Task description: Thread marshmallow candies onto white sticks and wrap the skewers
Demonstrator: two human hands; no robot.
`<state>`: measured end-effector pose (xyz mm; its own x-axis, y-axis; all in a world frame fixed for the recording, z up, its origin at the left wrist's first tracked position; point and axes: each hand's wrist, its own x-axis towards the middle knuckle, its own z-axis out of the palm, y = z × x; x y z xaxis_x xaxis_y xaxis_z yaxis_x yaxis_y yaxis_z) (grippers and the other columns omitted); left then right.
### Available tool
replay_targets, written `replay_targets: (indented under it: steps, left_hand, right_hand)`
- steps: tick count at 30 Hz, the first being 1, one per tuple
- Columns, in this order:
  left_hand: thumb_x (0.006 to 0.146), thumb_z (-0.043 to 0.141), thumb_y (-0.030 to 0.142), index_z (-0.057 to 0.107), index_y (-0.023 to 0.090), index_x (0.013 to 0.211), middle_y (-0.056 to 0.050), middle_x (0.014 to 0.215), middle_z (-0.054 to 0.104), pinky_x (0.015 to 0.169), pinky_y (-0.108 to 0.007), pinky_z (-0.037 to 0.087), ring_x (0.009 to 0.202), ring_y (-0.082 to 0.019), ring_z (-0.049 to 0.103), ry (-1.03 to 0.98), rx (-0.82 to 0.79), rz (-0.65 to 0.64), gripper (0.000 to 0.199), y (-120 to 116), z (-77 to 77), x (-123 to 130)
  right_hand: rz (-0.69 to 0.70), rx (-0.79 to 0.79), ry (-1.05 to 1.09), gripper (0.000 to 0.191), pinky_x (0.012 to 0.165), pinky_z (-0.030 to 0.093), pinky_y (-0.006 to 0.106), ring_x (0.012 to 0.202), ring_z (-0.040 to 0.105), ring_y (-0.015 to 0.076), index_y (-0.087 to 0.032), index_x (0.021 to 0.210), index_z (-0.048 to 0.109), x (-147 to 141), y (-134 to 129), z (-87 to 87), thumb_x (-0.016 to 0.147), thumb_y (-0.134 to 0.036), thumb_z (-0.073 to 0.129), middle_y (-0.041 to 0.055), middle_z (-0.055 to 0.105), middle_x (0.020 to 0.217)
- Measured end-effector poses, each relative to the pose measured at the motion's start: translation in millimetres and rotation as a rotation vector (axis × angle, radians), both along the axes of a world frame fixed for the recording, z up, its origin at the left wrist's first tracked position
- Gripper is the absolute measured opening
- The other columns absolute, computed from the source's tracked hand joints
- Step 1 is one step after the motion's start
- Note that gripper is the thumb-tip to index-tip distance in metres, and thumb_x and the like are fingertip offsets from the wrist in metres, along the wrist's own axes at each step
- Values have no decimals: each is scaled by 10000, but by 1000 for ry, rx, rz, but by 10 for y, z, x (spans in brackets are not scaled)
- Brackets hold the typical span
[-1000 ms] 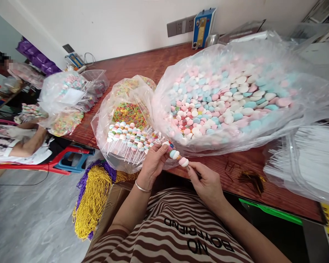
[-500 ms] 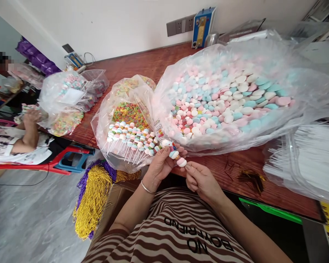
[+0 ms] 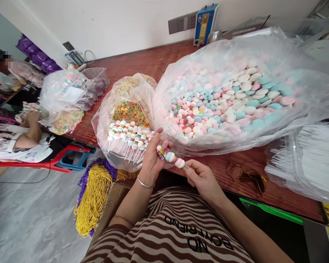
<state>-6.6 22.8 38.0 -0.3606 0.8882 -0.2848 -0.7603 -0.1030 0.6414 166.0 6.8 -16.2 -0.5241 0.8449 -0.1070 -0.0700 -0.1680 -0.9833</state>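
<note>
A marshmallow skewer [image 3: 170, 157] slants between my two hands, with pink, white and blue pieces on it and a small multicoloured piece near its upper end. My left hand [image 3: 152, 155] cradles that upper end in loosely curled fingers, its thumb raised off the pieces. At the lower end, my right hand [image 3: 204, 179] pinches the stick just below a pink-and-white marshmallow. Finished marshmallow skewers [image 3: 131, 135] lie in rows beyond my left hand, on a clear bag [image 3: 101, 122] of small coloured candy rings [image 3: 128, 113].
A large clear bag of loose marshmallows [image 3: 230, 98] fills the table's middle and right. White sticks [image 3: 315, 160] in plastic and gold twist ties [image 3: 253, 179] lie to the right. Gold and purple bead strands [image 3: 95, 197] hang at left. Another person's hand [image 3: 33, 118] works at far left.
My left thumb has lifted off the marshmallows, and that hand has shifted left toward the skewer's upper end. My right hand still pinches the stick. The view has shifted slightly.
</note>
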Motion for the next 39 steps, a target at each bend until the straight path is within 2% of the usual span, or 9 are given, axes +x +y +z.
replay_targets:
  steps: [5, 8, 11, 17, 21, 28, 31, 34, 39]
  left_hand:
    - [1015, 560, 359, 660, 144, 900, 85, 546, 418, 709, -208, 544, 492, -47, 470, -134, -144, 87, 263, 48, 49, 81]
    - [976, 624, 400, 652, 153, 902, 87, 559, 412, 705, -204, 539, 494, -44, 461, -128, -159, 93, 260, 44, 79, 108]
    - [933, 678, 437, 659, 166, 922, 87, 578, 398, 700, -216, 536, 505, -51, 462, -69, -148, 99, 272, 28, 69, 132]
    - [876, 738, 461, 700, 185, 968, 79, 619, 409, 653, -211, 519, 505, -53, 435, -38, -19, -11, 293, -8, -62, 138]
    - [929, 670, 471, 704, 182, 966, 71, 644, 428, 668, -192, 518, 502, -40, 418, -122, 9, -45, 293, -13, -56, 142]
    - [965, 616, 452, 665, 154, 887, 57, 637, 467, 795, -317, 581, 569, -83, 534, -151, -130, -16, 312, -7, 18, 130]
    - [957, 629, 455, 652, 159, 880, 59, 629, 470, 800, -320, 577, 581, -86, 537, -160, -148, -26, 307, -2, -5, 143]
    - [942, 646, 474, 646, 168, 889, 64, 631, 466, 788, -294, 570, 562, -76, 511, -144, -138, -10, 311, 10, -33, 176]
    - [953, 612, 510, 639, 185, 898, 64, 647, 453, 735, -243, 553, 552, -65, 493, -172, -80, -17, 331, 31, -110, 208]
  right_hand:
    - [-208, 1003, -402, 154, 566, 329, 318, 549, 496, 145, -183, 987, 717, 54, -4, -71, 975, -207, 566, 14, 605, 604]
    - [-194, 1191, -459, 165, 568, 319, 336, 531, 487, 152, -179, 1026, 719, 66, -5, -105, 976, -165, 563, 15, 597, 575]
    - [-192, 914, -393, 187, 573, 356, 319, 563, 521, 155, -183, 1003, 709, 54, -19, -38, 995, -264, 540, 44, 650, 660]
    - [118, -364, 133, 361, 381, 179, 231, 362, 201, 62, -191, 822, 623, 19, -21, 190, 918, -539, 629, -111, 323, 457]
    - [176, -566, 317, 325, 360, 188, 223, 323, 105, 42, -192, 843, 618, -29, -44, 186, 905, -510, 644, -153, 235, 444]
    - [-221, 782, -370, 176, 588, 379, 304, 549, 502, 146, -193, 977, 706, 31, -6, -81, 976, -306, 571, 14, 606, 614]
    - [-200, 1047, -453, 176, 624, 374, 334, 533, 496, 149, -185, 1035, 711, 50, 26, -136, 985, -219, 546, 9, 591, 570]
    - [-160, 770, -323, 181, 600, 384, 323, 528, 497, 143, -186, 964, 694, -2, -4, -71, 979, -302, 555, 16, 608, 605]
    - [106, -328, 199, 334, 422, 347, 260, 325, 188, 72, -217, 830, 577, -120, -53, 79, 977, -513, 527, -136, 281, 445]
